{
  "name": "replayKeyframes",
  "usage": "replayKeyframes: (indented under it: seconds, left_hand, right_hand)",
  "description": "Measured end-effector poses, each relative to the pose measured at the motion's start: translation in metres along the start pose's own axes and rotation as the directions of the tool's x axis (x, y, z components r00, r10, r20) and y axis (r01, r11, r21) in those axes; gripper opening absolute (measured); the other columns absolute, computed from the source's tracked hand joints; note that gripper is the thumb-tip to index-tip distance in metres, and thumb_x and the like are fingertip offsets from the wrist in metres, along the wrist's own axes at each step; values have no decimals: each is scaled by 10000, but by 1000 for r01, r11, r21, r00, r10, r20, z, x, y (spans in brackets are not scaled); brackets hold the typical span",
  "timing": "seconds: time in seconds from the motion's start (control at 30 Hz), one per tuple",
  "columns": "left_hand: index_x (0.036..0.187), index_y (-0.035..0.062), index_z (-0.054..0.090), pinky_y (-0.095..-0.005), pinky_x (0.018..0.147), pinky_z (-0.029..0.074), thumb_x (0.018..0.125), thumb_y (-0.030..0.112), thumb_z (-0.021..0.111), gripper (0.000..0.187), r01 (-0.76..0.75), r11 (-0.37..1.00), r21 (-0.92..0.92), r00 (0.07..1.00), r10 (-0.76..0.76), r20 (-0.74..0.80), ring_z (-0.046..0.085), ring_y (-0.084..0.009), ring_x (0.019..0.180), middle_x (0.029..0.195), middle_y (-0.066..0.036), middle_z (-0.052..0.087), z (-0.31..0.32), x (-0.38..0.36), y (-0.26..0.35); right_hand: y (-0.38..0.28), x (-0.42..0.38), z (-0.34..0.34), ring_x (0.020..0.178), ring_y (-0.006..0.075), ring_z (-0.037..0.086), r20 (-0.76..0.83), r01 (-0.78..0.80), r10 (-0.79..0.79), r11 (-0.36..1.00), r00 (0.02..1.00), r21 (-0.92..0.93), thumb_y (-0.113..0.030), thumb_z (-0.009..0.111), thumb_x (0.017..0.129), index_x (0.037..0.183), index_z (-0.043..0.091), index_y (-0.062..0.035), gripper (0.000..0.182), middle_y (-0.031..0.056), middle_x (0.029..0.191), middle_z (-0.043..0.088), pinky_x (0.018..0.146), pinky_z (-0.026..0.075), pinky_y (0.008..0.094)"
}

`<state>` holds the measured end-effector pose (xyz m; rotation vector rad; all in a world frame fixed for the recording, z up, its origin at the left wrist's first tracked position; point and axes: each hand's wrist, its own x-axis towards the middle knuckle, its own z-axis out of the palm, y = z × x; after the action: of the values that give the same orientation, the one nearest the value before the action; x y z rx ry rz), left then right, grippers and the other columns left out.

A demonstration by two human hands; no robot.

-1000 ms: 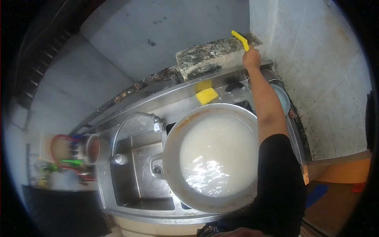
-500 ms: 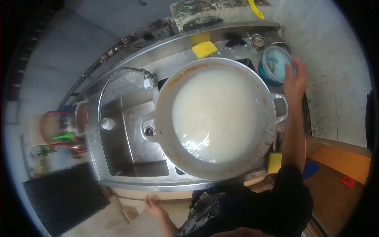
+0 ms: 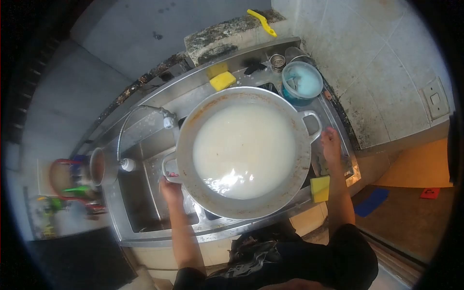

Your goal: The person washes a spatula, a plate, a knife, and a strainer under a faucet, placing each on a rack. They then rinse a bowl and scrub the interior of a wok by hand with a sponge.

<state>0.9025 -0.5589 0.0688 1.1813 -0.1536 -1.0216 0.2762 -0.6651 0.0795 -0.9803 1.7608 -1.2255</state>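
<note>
A large metal pot full of cloudy whitish liquid rests over the steel sink counter. My left hand is at the pot's left handle, its fingers curled round the loop with the tips showing through. Beside the right handle is my right hand, fingers apart and slightly bent, with a small gap to the handle and nothing in it. A round tub of bluish soapy liquid stands behind the pot at the right.
A flexible faucet hangs over the sink basin. Yellow sponges lie behind the pot and at the counter's front right. A small metal strainer is near the tub. Another pot stands far left.
My left hand has come up from below the counter edge to the left handle. My right hand has left the tub and come down beside the right handle. The view has shifted.
</note>
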Motion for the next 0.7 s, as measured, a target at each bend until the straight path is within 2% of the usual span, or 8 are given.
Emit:
replayKeyframes:
  seconds: [0.07, 0.23, 0.33, 0.37, 0.43, 0.53, 0.63, 0.7]
  left_hand:
    - [1069, 80, 559, -360, 831, 450, 1048, 378, 457, 315, 40, 990, -134, 999, -43, -21, 508, -178, 803, 820, -12, 530, 23, -1, 3]
    - [963, 99, 575, -309, 699, 424, 1035, 324, 495, 250, -27, 988, -150, 998, 18, -62, 447, -143, 686, 743, 15, 480, 43, 4, 7]
    - [920, 113, 560, -253, 534, 316, 1030, 317, 529, 234, -63, 985, -158, 979, 31, -199, 336, -104, 555, 658, 42, 414, 71, -7, 13]
    - [920, 113, 560, -253, 534, 316, 1030, 317, 529, 234, -71, 985, -158, 977, 37, -209, 336, -104, 555, 658, 42, 414, 62, -2, 12]
    - [893, 114, 564, -255, 539, 284, 1041, 330, 537, 262, -40, 987, -156, 998, 46, 39, 304, -103, 560, 632, 52, 391, 39, 8, 5]
    - [872, 118, 567, -256, 540, 257, 1049, 342, 547, 287, -48, 989, -140, 993, 32, -114, 280, -101, 560, 633, 59, 387, 40, 10, 1]
    - [876, 130, 572, -252, 547, 259, 1054, 343, 549, 278, -122, 989, -87, 991, 126, 39, 279, -93, 563, 640, 68, 400, 40, 0, 4]
    - [881, 139, 572, -252, 547, 265, 1056, 324, 546, 257, -126, 986, -109, 992, 126, -3, 287, -84, 566, 646, 71, 413, 47, -12, 6]
  right_hand:
    - [-14, -4, 20, 904, 146, 592, -31, -38, 42, 993, 999, 111, -237, 619, 1014, 1336, 530, 0, 409, 77, 988, 649, 782, 487, 294]
    - [4, 21, 53, 786, 111, 561, -98, 59, -34, 964, 995, 258, -289, 580, 1031, 1337, 535, 0, 423, 35, 822, 616, 696, 454, 290]
    - [3, 38, 65, 662, 114, 488, -75, -86, 148, 842, 986, 532, -300, 575, 1034, 1269, 584, -23, 364, -5, 703, 521, 653, 425, 306]
    - [3, 43, 65, 629, 112, 446, -69, -85, 156, 798, 985, 597, -296, 581, 1033, 1202, 606, -34, 313, -18, 677, 466, 638, 406, 310]
    - [-1, 39, 68, 596, 109, 404, -52, -93, 167, 749, 985, 657, -291, 586, 1032, 1135, 628, -44, 270, -32, 651, 411, 624, 387, 314]
    - [-14, 40, 70, 580, 101, 349, -45, -142, 257, 665, 965, 733, -268, 586, 1035, 1026, 629, -59, 214, -42, 635, 323, 601, 362, 320]
    - [-10, 39, 66, 566, 107, 333, -46, -121, 227, 669, 973, 734, -248, 583, 1034, 1025, 624, -55, 198, -45, 629, 305, 576, 347, 334]
    - [-8, 40, 64, 544, 111, 315, -48, -135, 239, 691, 970, 710, -233, 572, 1038, 1054, 627, -38, 203, -42, 629, 308, 562, 345, 339]
